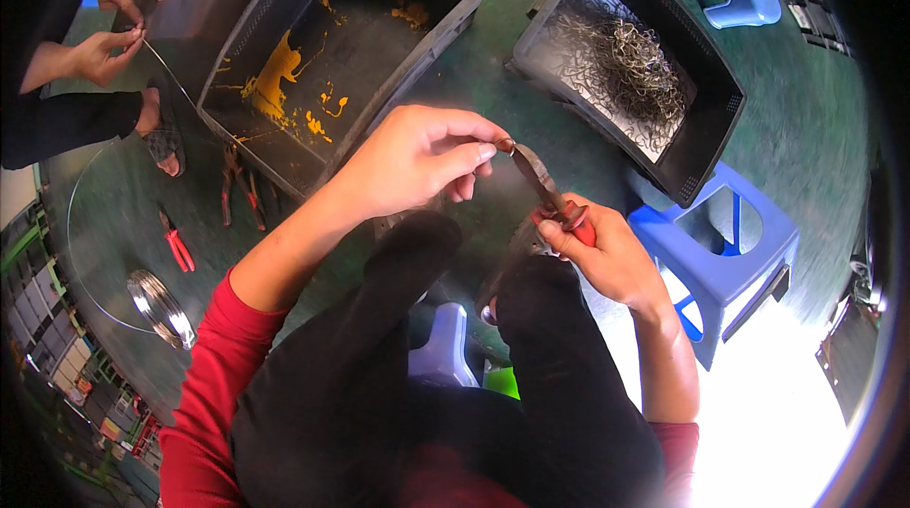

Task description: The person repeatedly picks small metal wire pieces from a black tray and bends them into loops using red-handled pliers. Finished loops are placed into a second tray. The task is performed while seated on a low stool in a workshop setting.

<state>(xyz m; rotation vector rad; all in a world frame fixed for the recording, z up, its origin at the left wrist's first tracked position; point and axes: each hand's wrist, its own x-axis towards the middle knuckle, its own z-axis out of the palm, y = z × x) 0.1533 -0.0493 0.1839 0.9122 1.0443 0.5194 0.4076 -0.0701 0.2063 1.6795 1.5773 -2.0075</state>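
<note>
My right hand (605,252) is closed round the red handles of a pair of pliers (536,176), whose dark metal jaws point up and left. At the jaw tips, the thumb and fingers of my left hand (417,159) are pinched together. Whatever small piece sits between those fingertips is too small and hidden to name. Both hands are raised above my knees, in front of two black crates. Beyond the right hand, the nearer crate (718,143) holds a tangled heap of bent wire pieces (645,67) on a white sheet.
A black crate (384,91) stained with yellow paint stands ahead. At far left, a co-worker's hands (100,53) hold a thin wire. Red-handled pliers (178,248), darker pliers (237,188) and a wire coil (159,307) lie on the floor. Blue stools (725,257) stand at right.
</note>
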